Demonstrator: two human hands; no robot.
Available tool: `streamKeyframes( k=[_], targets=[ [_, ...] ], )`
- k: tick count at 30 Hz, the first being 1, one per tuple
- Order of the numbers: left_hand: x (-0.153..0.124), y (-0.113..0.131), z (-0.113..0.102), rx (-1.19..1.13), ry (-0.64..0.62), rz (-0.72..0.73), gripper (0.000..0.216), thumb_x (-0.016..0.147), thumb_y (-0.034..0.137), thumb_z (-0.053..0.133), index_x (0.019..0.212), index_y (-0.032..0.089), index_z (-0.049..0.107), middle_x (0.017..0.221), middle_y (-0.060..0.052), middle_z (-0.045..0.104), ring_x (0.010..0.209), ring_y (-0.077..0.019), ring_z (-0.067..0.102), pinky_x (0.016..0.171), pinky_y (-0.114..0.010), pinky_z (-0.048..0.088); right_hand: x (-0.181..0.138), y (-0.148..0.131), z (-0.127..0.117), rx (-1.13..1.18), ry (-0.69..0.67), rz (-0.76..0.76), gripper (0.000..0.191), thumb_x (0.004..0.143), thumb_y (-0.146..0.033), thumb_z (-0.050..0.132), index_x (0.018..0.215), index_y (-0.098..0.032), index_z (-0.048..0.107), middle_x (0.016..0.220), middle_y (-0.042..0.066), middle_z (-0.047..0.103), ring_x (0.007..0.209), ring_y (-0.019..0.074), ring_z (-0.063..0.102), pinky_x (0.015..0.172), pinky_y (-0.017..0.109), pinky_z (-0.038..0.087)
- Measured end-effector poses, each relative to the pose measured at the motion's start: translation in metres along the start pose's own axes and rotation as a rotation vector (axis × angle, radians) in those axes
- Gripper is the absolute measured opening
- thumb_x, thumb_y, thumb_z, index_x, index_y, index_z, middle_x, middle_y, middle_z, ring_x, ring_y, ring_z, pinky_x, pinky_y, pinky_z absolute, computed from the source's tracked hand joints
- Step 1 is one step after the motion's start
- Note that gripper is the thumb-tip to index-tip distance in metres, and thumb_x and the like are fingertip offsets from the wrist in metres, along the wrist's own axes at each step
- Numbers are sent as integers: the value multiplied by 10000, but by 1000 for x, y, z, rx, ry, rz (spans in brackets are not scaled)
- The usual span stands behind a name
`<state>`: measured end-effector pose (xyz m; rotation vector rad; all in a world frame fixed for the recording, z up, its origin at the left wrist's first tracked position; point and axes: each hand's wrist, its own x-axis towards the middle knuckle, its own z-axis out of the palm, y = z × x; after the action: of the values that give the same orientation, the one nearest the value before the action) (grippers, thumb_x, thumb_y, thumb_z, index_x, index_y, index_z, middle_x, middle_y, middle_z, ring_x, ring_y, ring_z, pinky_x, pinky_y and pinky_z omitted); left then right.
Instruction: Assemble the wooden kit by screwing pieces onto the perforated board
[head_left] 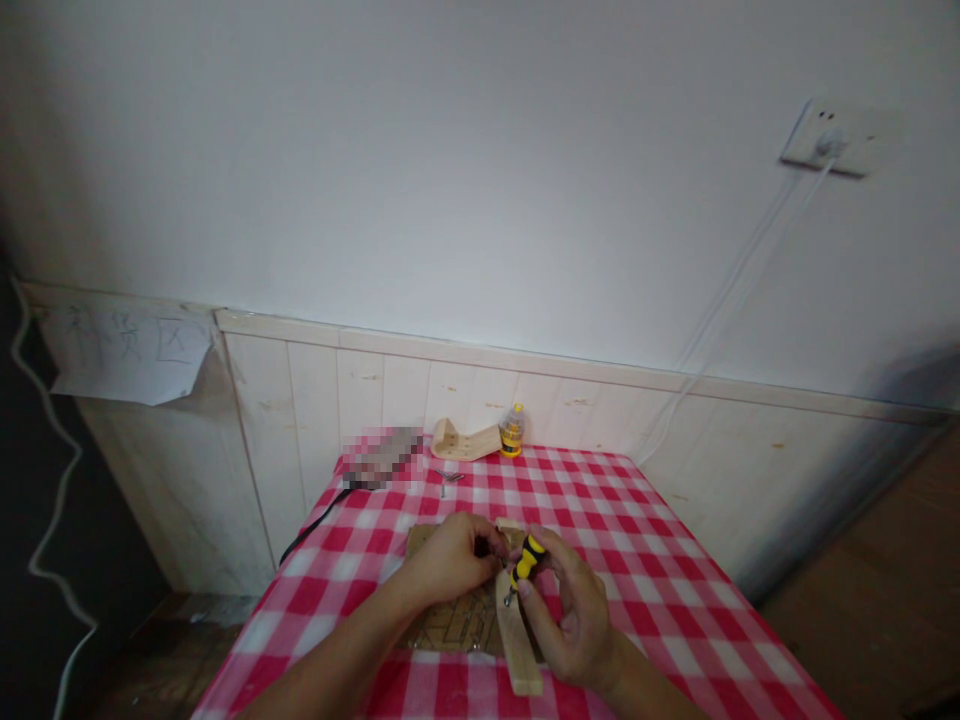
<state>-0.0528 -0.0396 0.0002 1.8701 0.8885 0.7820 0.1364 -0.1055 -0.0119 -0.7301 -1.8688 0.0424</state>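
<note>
A short screwdriver (526, 566) with a yellow and black handle is gripped in the fingers of my right hand (577, 625), its tip pointing down and toward me. Beneath it lies a narrow pale wooden piece (519, 642), with a small metal part (508, 600) at its upper face near the tip. My left hand (456, 558) has its fingers bent and pinched together at the far end of that wood. What they hold, if anything, is too small to make out. Under both hands is a brown board (450, 628) with dark line markings.
Toward the back of the checked tablecloth (600, 500) lie several screws (450, 478). Behind them are a curved wooden piece (465, 443) and a yellow-labelled bottle (512, 432), close to the wall. A blurred-out object (382, 458) with a black strap lies at the back left.
</note>
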Motion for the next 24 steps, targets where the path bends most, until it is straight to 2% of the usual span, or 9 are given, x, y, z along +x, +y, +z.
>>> streamKeyframes(
  k=[9,14,24],
  targets=[
    [-2,7,-1,16,1,-24,216,722,91,614,836,165,781,858,-37,795,828,-206,710,775,-288,530,3,-1,1,-28,31,-12,651,867,-83,603,1477,-250,449,1206,145,708,1035,283,735,783,394,670],
    [-1,3,0,22,5,-16,204,708,90,626,827,162,775,856,-36,791,839,-205,708,798,-289,528,2,1,2,-34,31,15,626,875,-107,611,1464,-253,457,1203,149,703,1028,281,727,756,378,670],
    [2,-8,2,6,-9,-26,207,718,114,619,851,157,772,854,-41,795,804,-196,707,746,-269,531,-3,9,6,47,92,106,586,878,-196,688,1435,-254,515,1143,129,735,924,277,758,778,381,662]
  ],
)
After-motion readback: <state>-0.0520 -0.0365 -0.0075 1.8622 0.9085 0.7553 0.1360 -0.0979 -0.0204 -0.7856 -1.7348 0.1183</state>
